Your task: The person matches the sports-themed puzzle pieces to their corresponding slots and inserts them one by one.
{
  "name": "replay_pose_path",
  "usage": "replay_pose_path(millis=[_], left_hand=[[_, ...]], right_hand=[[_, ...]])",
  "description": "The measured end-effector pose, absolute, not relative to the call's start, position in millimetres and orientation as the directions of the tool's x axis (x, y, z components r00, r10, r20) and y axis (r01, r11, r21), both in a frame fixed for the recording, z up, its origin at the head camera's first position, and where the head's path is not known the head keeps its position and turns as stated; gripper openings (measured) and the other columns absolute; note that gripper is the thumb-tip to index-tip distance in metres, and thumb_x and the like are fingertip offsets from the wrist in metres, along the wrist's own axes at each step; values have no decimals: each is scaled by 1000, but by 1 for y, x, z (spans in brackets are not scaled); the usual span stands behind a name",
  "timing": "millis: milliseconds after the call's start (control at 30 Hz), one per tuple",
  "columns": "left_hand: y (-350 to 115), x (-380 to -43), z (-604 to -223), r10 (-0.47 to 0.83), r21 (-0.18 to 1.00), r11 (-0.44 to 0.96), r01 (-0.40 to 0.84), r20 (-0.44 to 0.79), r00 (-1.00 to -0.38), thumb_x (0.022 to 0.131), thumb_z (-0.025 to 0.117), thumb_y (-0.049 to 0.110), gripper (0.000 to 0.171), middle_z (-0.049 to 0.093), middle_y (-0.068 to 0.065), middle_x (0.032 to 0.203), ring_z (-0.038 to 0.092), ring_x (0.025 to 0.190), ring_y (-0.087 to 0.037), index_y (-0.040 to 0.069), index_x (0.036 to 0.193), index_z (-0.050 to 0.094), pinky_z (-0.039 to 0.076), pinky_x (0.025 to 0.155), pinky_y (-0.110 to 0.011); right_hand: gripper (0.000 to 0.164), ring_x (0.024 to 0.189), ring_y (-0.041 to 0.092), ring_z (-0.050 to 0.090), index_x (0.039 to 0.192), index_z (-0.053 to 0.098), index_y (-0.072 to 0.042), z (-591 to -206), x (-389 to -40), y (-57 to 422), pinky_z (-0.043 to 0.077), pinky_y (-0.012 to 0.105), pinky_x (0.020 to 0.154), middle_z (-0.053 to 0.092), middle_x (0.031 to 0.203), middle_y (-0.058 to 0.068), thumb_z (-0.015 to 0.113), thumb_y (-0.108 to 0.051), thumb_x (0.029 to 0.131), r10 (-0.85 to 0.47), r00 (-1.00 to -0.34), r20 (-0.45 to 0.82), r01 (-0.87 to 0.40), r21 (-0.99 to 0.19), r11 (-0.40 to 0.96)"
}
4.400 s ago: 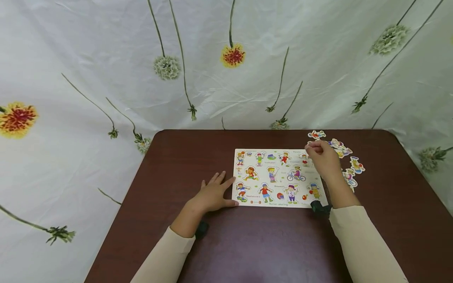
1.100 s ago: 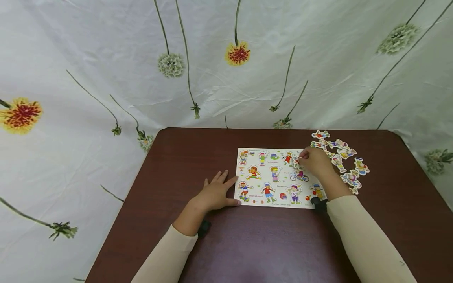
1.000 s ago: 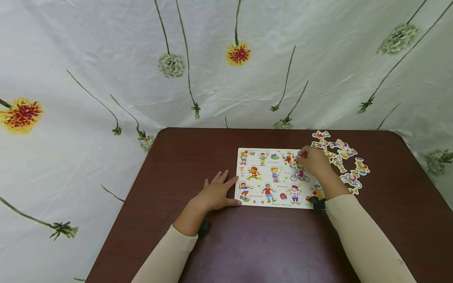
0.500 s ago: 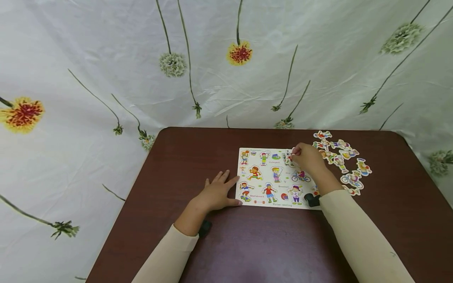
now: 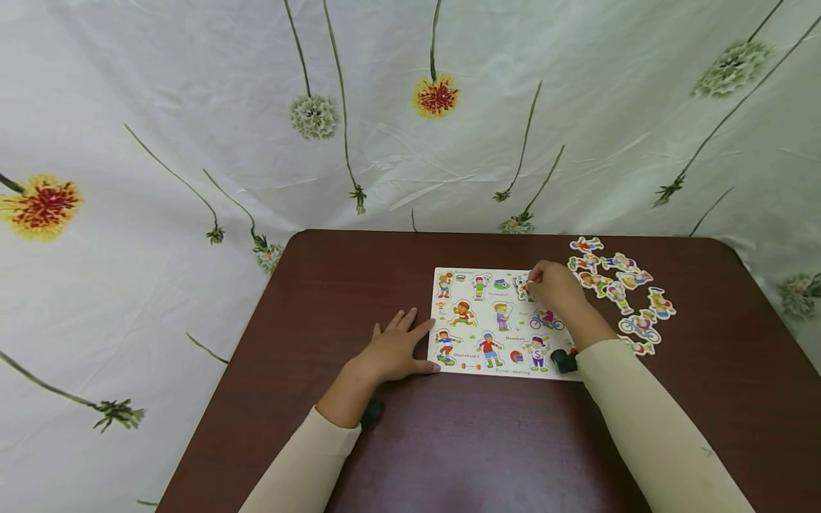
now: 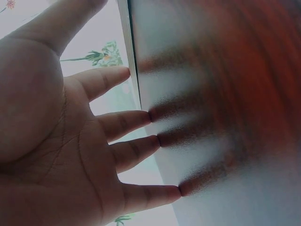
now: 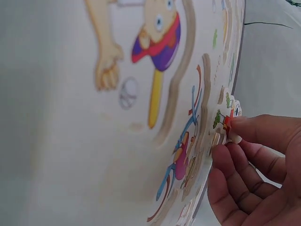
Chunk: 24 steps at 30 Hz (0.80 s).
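A white puzzle board (image 5: pixel 482 313) printed with children playing sports lies on the table. My left hand (image 5: pixel 385 354) is spread at its left side, with the thumb and index finger touching the edge. In the left wrist view the straight fingertips (image 6: pixel 173 192) meet the dark table surface. Over the board's top row, my right hand (image 5: pixel 556 285) pinches a figure-shaped puzzle piece (image 7: pixel 225 120) between thumb and finger. That piece has red and green on it and stands tilted at a cut-out. My right hand and forearm hide the board's right part in the head view.
Several loose puzzle pieces lie right of the board, among them a cyclist piece (image 5: pixel 639 328) and a piece (image 5: pixel 661 303) farther right. The brown table (image 5: pixel 410 442) ends at a hanging flowered cloth (image 5: pixel 385 142). A black wrist camera (image 5: pixel 564 361) sits over the board's lower right.
My right hand has moved left with the piece, from the board's top right corner to the soccer player's spot. The left hand has stayed at the board's left edge.
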State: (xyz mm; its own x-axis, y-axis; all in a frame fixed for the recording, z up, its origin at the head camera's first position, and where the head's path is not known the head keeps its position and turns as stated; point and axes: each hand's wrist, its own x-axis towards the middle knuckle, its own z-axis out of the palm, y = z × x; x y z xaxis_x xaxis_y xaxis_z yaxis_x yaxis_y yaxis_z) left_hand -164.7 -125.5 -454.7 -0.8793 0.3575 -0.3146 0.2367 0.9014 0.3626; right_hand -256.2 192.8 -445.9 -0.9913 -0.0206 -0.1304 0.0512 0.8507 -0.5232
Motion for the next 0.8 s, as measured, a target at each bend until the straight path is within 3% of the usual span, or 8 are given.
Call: replay_pose_path(millis=[800], left_hand=[[-127,-165,-456,367,364,898,248,-306,-879,86,74,57,87,18,-15,170,12,158,-37,30,159,35,13,116,-76]], right_hand=[[14,79,26,58,100,65,-2,-453,-262,191,46,37,71,64,89,13,62,-16,98,-80,-988,-134,-11,-448,894]])
